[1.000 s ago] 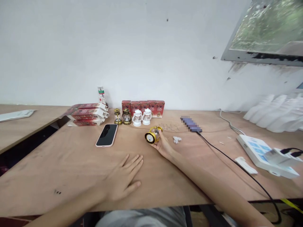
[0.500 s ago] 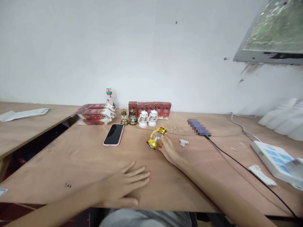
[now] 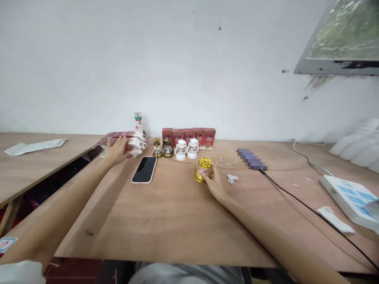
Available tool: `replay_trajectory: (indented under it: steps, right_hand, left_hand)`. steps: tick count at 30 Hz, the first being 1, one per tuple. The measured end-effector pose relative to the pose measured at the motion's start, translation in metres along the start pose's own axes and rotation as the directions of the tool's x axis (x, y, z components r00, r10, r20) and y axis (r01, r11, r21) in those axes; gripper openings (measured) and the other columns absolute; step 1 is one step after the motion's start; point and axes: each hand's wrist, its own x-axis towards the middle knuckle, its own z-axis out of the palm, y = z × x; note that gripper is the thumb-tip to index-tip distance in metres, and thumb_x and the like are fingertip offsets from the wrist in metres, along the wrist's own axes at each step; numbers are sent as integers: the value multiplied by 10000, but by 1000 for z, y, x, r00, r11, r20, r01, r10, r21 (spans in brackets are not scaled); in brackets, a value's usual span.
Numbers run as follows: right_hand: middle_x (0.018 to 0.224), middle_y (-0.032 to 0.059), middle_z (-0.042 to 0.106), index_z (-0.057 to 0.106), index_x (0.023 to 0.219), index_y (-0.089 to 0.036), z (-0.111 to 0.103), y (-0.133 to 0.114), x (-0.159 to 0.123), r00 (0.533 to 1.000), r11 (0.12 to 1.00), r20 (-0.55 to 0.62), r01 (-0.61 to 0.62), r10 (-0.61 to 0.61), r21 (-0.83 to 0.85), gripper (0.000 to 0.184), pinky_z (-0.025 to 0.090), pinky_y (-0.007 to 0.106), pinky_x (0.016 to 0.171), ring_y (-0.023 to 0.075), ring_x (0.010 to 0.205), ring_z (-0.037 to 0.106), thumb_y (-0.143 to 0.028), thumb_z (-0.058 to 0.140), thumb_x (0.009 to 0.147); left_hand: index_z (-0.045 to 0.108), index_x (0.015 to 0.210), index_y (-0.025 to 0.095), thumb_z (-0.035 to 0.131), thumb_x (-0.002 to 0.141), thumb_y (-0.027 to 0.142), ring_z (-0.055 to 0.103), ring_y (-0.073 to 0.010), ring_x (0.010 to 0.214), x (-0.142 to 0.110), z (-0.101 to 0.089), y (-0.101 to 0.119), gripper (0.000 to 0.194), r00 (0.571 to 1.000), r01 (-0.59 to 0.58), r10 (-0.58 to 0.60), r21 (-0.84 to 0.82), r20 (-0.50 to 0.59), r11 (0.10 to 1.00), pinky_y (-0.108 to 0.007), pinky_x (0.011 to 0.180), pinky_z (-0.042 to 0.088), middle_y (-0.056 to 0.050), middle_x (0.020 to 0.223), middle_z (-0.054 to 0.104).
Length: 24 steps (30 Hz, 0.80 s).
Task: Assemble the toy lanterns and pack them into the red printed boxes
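My right hand (image 3: 216,184) has its fingers around a small gold lantern (image 3: 204,163), which is upright at the middle of the table. My left hand (image 3: 116,151) reaches out over a stack of red-and-white cartons (image 3: 133,142) at the back left. Its fingers look spread and lie at the cartons, though whether they press on one I cannot tell. Beside the stack stand two dark bronze lanterns (image 3: 167,148) and two white lanterns (image 3: 192,148). Behind these, several red printed boxes (image 3: 205,138) form a row against the wall.
A phone (image 3: 144,170) lies left of centre. Clear bent pieces (image 3: 224,162) and a small white piece (image 3: 232,178) lie right of the gold lantern. A blurred-out device (image 3: 251,159) trails a black cable (image 3: 296,201) toward the right front. A white box (image 3: 349,199) stands at the right.
My left hand has gone from flat on the front of the table to the carton stack at the back left. My right hand has turned the tilted gold lantern upright.
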Motion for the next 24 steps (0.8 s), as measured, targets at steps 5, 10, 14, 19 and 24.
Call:
replay_trajectory:
  steps: [5,10,14,19,24]
  right_hand:
    - [1249,118,500,423,1254,-207,-3,3,-2,977,984,-147,137,-154,-117,498,343,484,995,245,1167,461,-468,496,837]
    - [1253,142,445,375,1306,-208,-6,-14,-18,757,717,-131,526,-640,-458,494,348,492,956,280,1183,415,-324,503,844]
    - [989,64,582,449,1235,-242,1,-30,-35,562,451,185,786,-806,-422,396,403,378,795,211,905,543,-185,479,844]
    - [941,63,613,407,1279,-199,11,-35,-43,549,461,406,835,-731,-299,386,419,340,747,188,835,549,-170,384,894]
    - [1081,103,583,331,1341,-204,8,-30,-42,631,550,330,774,-702,-313,431,433,355,810,211,993,543,-189,349,911]
  left_hand:
    - [461,1158,76,391,878,500,469,-373,1170,-5,-10,2,513,999,-51,51,34,4,998,-564,998,255,-167,1266,528]
    - [488,1101,99,418,850,525,454,-385,1137,-16,-22,3,499,996,-62,67,75,-62,995,-551,954,282,-162,1094,605]
    - [509,1126,149,576,745,503,421,-413,1140,-34,-37,27,524,965,-43,58,61,-256,997,-550,924,284,-193,1175,545]
    - [455,1165,157,626,713,445,451,-356,1143,-61,-32,97,562,859,-289,219,-84,-462,954,-503,929,335,-174,1152,544]
    - [371,1205,172,558,815,360,502,-271,1160,-75,1,150,472,651,-652,486,-102,-583,752,-445,971,386,-159,1202,554]
